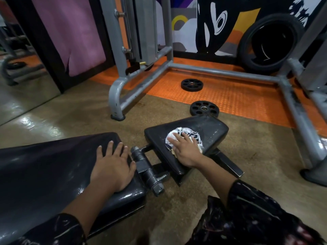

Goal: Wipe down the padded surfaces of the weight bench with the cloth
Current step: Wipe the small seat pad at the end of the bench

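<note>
The weight bench has two black padded parts joined by a metal hinge [150,172]. The long back pad [53,167] fills the lower left. The small seat pad [208,128] lies at centre right. My left hand [113,165] rests flat on the end of the long pad, fingers straight. My right hand [185,147] presses a white cloth with a black pattern [184,134] flat on the seat pad, fingers spread over it. Part of the cloth is hidden under that hand.
Two black weight plates [192,85] [204,108] lie on the floor beyond the seat pad. A grey machine frame [221,71] stands on orange matting behind. A tyre [269,43] leans on the painted wall at right. A mirror [21,76] is at left.
</note>
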`<state>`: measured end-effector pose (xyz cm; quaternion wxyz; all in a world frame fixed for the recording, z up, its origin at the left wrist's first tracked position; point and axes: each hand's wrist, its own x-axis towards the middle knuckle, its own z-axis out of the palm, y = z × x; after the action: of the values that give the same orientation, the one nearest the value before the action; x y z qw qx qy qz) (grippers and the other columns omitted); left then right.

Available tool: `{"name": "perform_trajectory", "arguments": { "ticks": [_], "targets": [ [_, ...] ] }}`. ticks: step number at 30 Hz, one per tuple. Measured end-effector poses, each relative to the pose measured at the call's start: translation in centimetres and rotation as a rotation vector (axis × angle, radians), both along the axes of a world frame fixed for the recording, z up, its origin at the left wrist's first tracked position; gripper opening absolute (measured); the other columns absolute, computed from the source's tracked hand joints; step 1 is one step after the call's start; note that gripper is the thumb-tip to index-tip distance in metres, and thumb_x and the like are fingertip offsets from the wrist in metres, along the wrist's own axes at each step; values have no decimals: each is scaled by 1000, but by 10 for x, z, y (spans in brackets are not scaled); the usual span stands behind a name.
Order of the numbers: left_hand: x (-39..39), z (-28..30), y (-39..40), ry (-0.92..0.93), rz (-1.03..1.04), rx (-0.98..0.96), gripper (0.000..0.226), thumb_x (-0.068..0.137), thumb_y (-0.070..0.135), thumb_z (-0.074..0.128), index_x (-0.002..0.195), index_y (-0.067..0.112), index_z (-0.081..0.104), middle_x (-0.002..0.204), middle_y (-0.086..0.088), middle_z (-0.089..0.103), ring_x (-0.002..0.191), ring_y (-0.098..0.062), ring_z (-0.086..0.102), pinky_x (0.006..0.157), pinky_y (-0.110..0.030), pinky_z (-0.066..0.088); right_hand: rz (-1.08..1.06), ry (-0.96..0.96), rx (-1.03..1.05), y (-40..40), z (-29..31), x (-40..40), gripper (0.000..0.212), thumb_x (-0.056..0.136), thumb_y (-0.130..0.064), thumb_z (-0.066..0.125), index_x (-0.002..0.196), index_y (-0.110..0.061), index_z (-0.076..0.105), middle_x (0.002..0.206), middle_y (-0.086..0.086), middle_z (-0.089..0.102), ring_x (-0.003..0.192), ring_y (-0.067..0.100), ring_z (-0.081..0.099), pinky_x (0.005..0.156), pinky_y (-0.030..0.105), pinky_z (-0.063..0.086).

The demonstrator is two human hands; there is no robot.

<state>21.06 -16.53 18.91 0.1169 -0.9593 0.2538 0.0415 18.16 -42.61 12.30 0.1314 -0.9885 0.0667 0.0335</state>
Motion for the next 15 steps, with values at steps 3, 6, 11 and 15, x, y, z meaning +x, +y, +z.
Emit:
{"name": "perform_trajectory", "arguments": {
  "ticks": [3,6,11,15],
  "targets": [
    [0,0,0,1,3,6,69,94,55,9,152,18,6,161,0,1,146,-28,-7,115,-53,-3,130,-54,-33,19,-4,-23,49,100,-37,24,149,-35,24,161,-6,11,149,24,1,117,49,2],
    [-1,0,0,3,6,-8,69,95,55,9,152,17,5,161,0,0,146,-27,-8,115,-52,-3,224,-78,54,8,-8,-55,51,99,-49,16,148,-38,24,161,-10,12,149,15,1,118,43,4],
    [-1,0,-1,6,8,-20,68,95,55,10,152,17,6,160,0,0,146,-27,-8,115,-52,-4,29,-55,113,-13,-1,-31,47,101,-41,23,147,-37,27,160,-9,15,149,18,4,118,45,7],
    [0,1,-1,7,6,-2,68,95,54,10,152,17,5,161,-1,0,146,-27,-8,115,-53,-3,21,-44,24,14,1,-16,46,102,-34,27,148,-35,26,161,-6,13,149,23,1,117,49,2]
  ]
}}
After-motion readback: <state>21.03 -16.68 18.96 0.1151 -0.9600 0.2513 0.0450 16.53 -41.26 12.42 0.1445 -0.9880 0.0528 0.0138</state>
